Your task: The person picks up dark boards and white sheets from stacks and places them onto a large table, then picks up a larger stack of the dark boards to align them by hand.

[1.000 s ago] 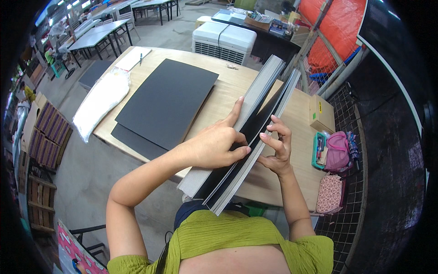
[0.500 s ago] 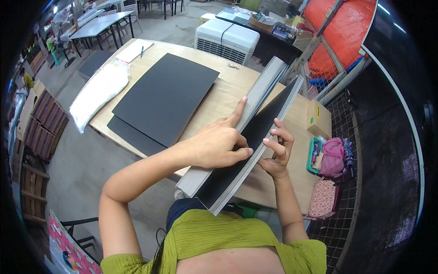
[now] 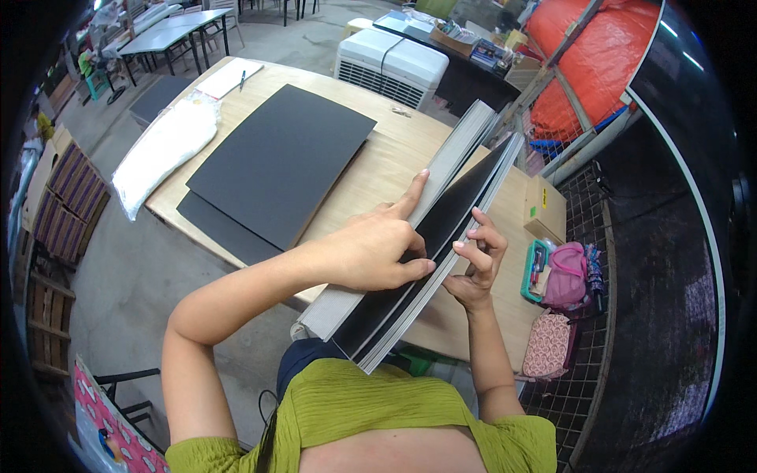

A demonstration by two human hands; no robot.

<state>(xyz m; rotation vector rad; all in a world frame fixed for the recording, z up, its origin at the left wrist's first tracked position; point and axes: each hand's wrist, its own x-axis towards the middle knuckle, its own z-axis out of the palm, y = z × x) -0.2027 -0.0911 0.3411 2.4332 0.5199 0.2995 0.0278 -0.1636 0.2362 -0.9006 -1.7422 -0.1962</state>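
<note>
A thick bundle of stiff boards, black-faced with pale grey edges, stands tilted on edge in front of me. It is parted into a left stack of boards [image 3: 449, 162] and a right stack of boards [image 3: 473, 217], with a black face showing in the gap. My left hand [image 3: 386, 248] reaches across it, index finger stretched along the left stack and thumb against a board of the right one. From the right, my right hand [image 3: 479, 264] grips the right stack, its fingertips over the edges. More black boards [image 3: 284, 158] lie in a pile on the table.
The wooden table [image 3: 394, 142] also bears a white plastic bag [image 3: 169, 150], a paper pad [image 3: 230, 77] with a pen, a cardboard box [image 3: 544, 206], a teal basket [image 3: 536, 272] and a pink pouch [image 3: 568, 272]. A wire-mesh fence [image 3: 583, 347] runs along the right; an air cooler [image 3: 392, 67] stands beyond.
A narrow slit now shows between boards of the right stack near my left thumb. Both hands keep nearly the same place; the whole view has shifted slightly.
</note>
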